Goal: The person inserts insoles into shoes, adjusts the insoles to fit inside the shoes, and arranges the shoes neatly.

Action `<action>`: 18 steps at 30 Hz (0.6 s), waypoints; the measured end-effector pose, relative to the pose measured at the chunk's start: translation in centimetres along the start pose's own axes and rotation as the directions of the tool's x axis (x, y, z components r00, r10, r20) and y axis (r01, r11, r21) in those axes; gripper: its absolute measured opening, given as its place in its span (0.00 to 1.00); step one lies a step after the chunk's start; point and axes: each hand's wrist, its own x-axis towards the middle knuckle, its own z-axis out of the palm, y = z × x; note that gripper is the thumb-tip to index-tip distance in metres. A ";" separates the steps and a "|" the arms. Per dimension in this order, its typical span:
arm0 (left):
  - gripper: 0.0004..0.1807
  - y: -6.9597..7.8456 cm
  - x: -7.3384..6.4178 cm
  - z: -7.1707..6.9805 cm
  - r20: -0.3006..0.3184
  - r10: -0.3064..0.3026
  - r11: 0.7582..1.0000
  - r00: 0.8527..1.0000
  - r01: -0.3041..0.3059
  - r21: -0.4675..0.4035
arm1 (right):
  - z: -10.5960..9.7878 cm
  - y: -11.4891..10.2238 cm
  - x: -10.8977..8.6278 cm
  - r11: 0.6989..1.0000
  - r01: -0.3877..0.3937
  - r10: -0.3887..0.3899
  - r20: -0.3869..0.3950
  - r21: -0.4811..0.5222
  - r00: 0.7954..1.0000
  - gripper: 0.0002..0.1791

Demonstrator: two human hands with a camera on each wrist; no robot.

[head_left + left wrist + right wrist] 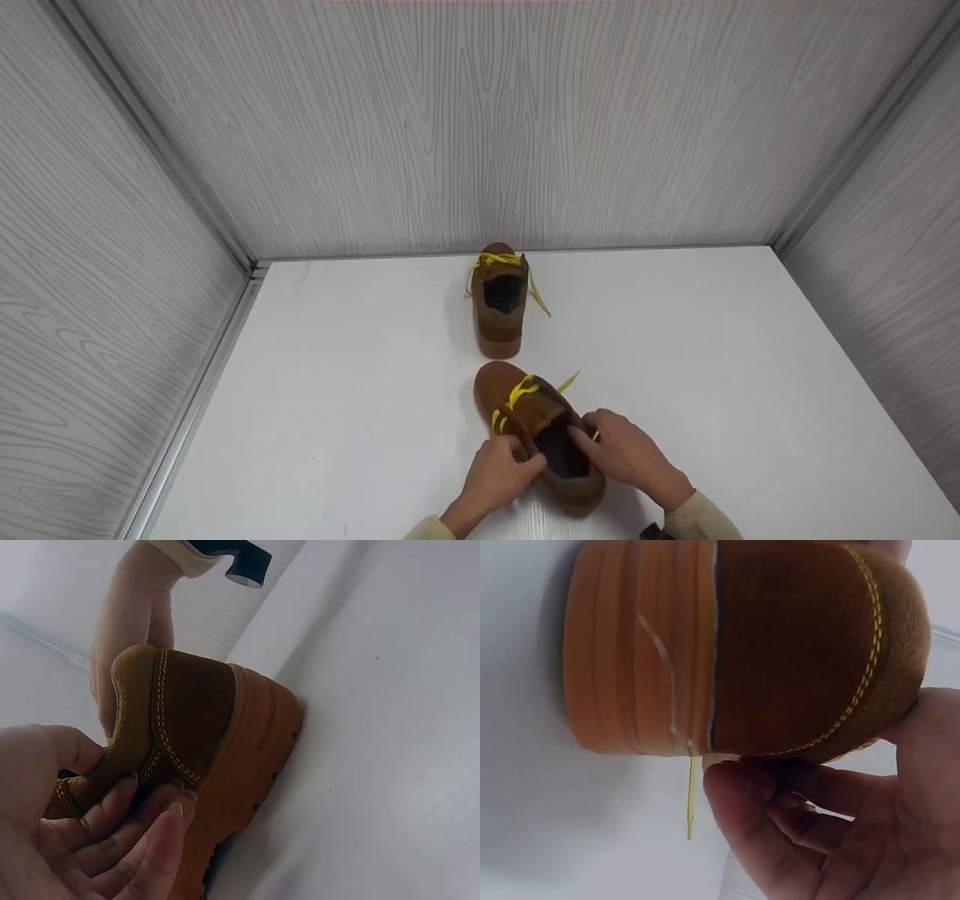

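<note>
A brown shoe with yellow laces stands on the white table near its front, toe pointing away and to the left. My left hand grips the left side of its collar, thumb at the opening and fingers outside, as the left wrist view shows. Opposite it, my right hand pinches the right side of the collar with the thumb inside. In the right wrist view the heel and thick orange-brown sole face the camera. A lace end hangs past the sole there.
A second brown shoe, also with yellow laces, stands straight ahead, close beyond the first shoe's toe. Grey wood-grain panels enclose the white table at the back and both sides. A dark band sits at my right wrist.
</note>
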 end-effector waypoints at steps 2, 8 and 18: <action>0.11 0.0 0.1 -0.1 0.000 -0.003 1.000 1.000 0.003 -0.002 | 0.0 -0.2 -0.3 1.000 -0.009 0.009 0.009 0.005 1.000 0.22; 0.12 -0.4 0.1 -0.1 0.025 0.006 1.000 1.000 -0.005 -0.031 | 0.8 -0.2 -2.4 0.998 -0.049 0.046 0.070 0.042 0.997 0.51; 0.14 -0.8 -0.1 -0.6 0.087 0.023 0.996 0.996 -0.015 -0.090 | 4.7 0.1 -3.5 0.974 0.016 0.004 -0.086 0.227 0.996 0.66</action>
